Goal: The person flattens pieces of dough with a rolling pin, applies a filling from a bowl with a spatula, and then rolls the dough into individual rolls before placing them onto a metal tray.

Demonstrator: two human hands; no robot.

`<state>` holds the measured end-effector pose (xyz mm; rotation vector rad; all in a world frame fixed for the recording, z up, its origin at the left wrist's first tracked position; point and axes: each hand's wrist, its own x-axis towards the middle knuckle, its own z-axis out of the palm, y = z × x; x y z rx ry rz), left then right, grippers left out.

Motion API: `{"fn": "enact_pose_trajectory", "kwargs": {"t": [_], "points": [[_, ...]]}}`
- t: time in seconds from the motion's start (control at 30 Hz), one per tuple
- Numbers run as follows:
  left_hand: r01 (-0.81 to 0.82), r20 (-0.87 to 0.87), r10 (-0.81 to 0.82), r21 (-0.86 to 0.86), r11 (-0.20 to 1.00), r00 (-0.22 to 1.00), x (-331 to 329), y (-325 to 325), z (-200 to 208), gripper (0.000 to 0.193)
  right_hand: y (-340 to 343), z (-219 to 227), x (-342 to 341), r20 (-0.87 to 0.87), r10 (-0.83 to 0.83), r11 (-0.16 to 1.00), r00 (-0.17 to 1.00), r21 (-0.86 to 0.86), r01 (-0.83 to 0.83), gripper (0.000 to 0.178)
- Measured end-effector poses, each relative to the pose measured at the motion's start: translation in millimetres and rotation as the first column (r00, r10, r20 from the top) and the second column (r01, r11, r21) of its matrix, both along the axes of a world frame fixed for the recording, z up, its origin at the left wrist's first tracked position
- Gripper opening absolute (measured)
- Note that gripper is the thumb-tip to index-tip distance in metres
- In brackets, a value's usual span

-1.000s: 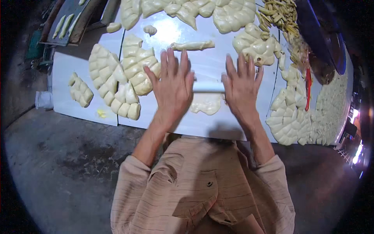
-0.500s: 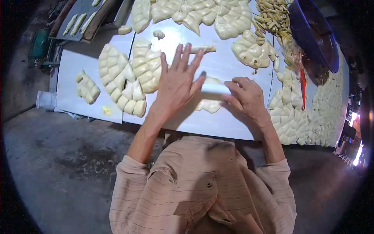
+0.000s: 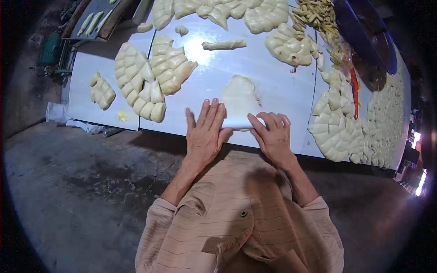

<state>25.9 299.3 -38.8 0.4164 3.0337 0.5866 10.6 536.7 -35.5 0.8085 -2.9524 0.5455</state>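
A thin, flattened sheet of pale dough (image 3: 240,96) lies on the white table in front of me. Across its near end sits a white rolling pin (image 3: 238,123), close to the table's front edge. My right hand (image 3: 274,136) curls its fingers over the pin's right end. At the left end, my left hand (image 3: 203,134) lies flat with fingers stretched out and its thumb by the pin; whether the palm covers part of the pin is hidden. Beyond the sheet rests a rolled-up strip of dough (image 3: 224,44).
Scored dough slabs (image 3: 170,68) lie left and at the back. On the right are small cut dough pieces (image 3: 384,123), a red-handled tool (image 3: 354,93), a blue basin (image 3: 364,32) and a heap of yellowish strips (image 3: 314,16). A tray (image 3: 98,29) with dough sticks stands far left.
Both hands and the rolling pin have moved toward me, to the table's near edge. The dough sheet, partly covered before, now shows beyond the pin. My left hand has left the strip's side.
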Motion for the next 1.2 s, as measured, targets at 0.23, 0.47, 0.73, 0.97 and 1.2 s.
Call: {"fn": "enact_pose_trajectory", "kwargs": {"t": [0.23,0.47,0.73,0.97,1.2], "points": [[-0.073,-0.084,0.057,-0.195,0.978,0.995,-22,13,3,0.068,12,16,-39,0.121,0.003,1.000,0.993,-0.015,-0.001,0.057],[-0.164,-0.127,0.150,-0.109,0.980,0.981,-110,0,-3,0.060,-19,-2,-100,-0.004,-0.186,0.963,0.983,0.198,0.183,0.060],[-0.208,-0.367,0.190,-0.009,0.978,0.911,-215,-3,-23,0.063,-27,-2,-175,-0.225,-0.285,0.958,0.932,-0.053,0.280,0.065],[0.127,-0.534,0.009,0.216,0.968,0.845,-201,-22,3,0.060,7,6,-128,-0.027,-0.031,0.990,0.999,-0.135,0.027,0.037],[0.301,-0.162,-0.286,0.076,0.950,0.944,-124,-9,6,0.055,3,15,-93,-0.211,-0.426,0.903,0.880,-0.052,0.426,0.040]]}}
